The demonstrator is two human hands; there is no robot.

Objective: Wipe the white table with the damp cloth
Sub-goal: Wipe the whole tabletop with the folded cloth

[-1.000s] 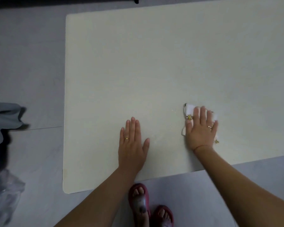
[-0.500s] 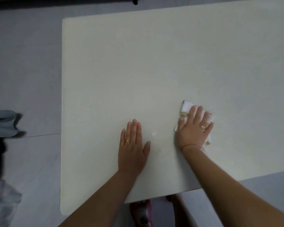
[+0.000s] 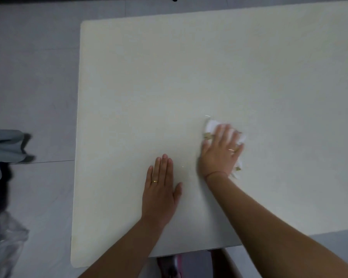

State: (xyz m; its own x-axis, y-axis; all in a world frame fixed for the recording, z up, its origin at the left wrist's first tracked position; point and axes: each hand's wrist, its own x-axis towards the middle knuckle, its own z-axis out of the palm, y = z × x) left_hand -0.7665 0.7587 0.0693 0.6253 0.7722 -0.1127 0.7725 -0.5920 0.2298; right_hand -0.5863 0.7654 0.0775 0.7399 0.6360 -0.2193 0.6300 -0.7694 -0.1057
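Note:
The white table [image 3: 189,77] fills most of the head view. A white damp cloth [image 3: 211,125] with small yellow marks lies on it right of centre, mostly covered by my right hand [image 3: 221,151], which presses flat on it with fingers spread and blurred by motion. My left hand [image 3: 161,187] rests flat on the bare tabletop to the left of the cloth, fingers together, holding nothing. A small wet glint shows between the two hands.
Grey tiled floor [image 3: 32,77] lies left of the table. Grey fabric [image 3: 4,145] and a clear plastic bag [image 3: 4,243] sit at the left edge of view. A foot in a red sandal [image 3: 173,265] shows under the table's near edge.
My right hand has slid the cloth a little to the left and away from me. My left hand has stayed planted. The head has leaned forward over the table.

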